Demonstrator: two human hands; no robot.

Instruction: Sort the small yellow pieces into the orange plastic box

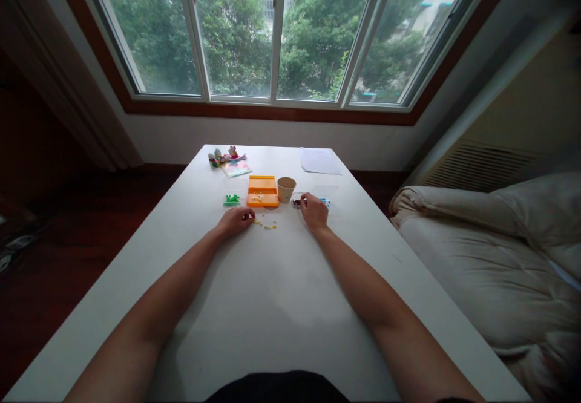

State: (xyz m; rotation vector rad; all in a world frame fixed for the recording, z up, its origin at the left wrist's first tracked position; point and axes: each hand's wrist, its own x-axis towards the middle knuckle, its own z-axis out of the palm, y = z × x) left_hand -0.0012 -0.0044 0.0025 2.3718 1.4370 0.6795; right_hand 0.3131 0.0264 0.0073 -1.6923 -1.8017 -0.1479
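The left hand (235,220) rests on the white, smooth-topped surface (272,306) with its fingers curled and the thumb close to the forefinger; whether a piece is pinched between them cannot be told. Just to the right of its fingertips, between the two hands, small pale yellow pieces (267,227) lie scattered in a loose curve.

The right hand (315,212) has its fingers bunched downward at a small, clear container of dark brown pieces (297,203), which sits at its left side. The fingertips are too small to show whether they grip anything. Small blue and white pieces (325,202) show just past that hand's right edge, partly hidden by it.

Beyond the gap between the hands stands an open, orange plastic tray (262,189) with more yellow pieces in its near part. A light brown paper cup (285,190) stands upright just beside it, nearer the right hand. Bright green pieces (232,199) lie in a clear container just beyond the left hand. Farther out past that hand is a multicoloured toy-like figure (227,157); white paper sheets (320,161) lie beyond the right hand.
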